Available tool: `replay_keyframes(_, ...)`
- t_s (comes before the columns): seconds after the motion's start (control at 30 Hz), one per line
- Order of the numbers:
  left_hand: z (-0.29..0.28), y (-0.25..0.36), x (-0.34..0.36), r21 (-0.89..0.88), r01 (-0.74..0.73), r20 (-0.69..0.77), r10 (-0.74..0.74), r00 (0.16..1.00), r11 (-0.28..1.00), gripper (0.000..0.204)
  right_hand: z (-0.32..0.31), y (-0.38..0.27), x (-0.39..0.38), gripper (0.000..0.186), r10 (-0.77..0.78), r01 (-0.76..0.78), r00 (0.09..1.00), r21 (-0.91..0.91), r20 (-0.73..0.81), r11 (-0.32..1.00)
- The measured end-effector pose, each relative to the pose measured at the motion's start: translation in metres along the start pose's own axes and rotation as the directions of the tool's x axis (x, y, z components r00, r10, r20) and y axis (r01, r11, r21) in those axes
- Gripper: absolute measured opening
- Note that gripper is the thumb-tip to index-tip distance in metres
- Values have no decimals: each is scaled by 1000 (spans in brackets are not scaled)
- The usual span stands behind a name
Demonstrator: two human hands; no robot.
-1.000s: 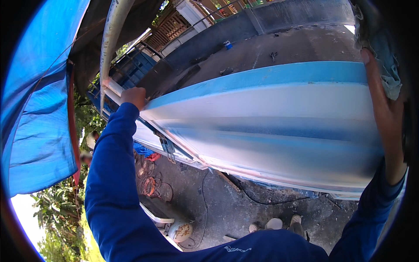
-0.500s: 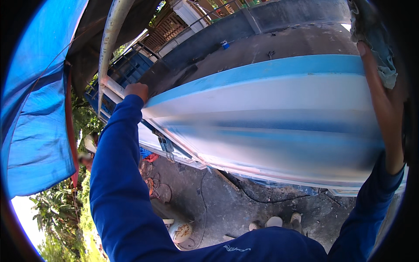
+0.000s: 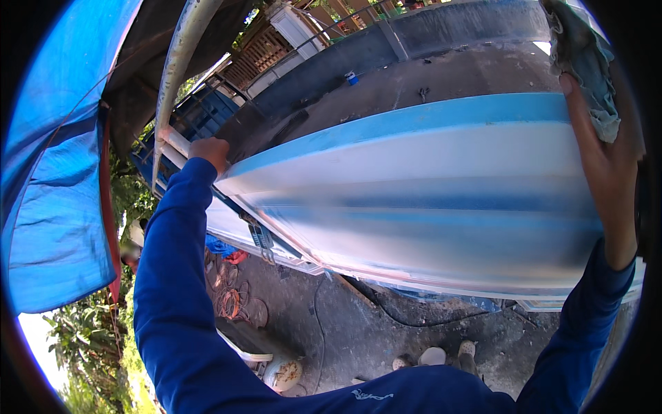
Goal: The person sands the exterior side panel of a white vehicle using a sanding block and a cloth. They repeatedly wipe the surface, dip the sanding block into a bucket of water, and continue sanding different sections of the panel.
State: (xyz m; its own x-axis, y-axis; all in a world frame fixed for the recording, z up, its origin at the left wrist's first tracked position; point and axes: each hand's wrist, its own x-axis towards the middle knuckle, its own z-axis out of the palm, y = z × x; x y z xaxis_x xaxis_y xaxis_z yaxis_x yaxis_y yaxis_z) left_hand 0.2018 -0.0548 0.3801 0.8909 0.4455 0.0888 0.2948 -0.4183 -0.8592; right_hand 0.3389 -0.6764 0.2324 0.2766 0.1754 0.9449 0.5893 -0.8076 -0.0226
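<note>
In the head view, the right hand [image 3: 610,162] is clasping a rag [image 3: 594,93], pressing it between thumb and fingers — the rag is hanging at the upper right, beside the top edge of a white-and-blue panel [image 3: 414,159]. The left hand [image 3: 209,152] is curling at the panel's far left corner, near a pole [image 3: 171,76] — whether it is clamping anything, I cannot tell. A tarp [image 3: 62,241] is hanging at left; a cable [image 3: 414,322] is lying on the floor [image 3: 386,345] below.

No lettering is readable; the white mark [image 3: 372,395] on the blue shirt [image 3: 441,390] is perhaps a logo.
</note>
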Motion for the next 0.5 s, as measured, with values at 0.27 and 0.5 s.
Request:
replay_keyframes(0.27, 11, 8, -11, -45, 55, -23, -57, 998, 997, 22, -18, -54, 21, 58, 71, -69, 997, -117, 11, 991)
replay_keyframes(0.5, 31, 1, 2, -68, 127, -17, -128, 992, 990, 22, -16, -60, 29, 46, -27, 21, 998, -124, -48, 992)
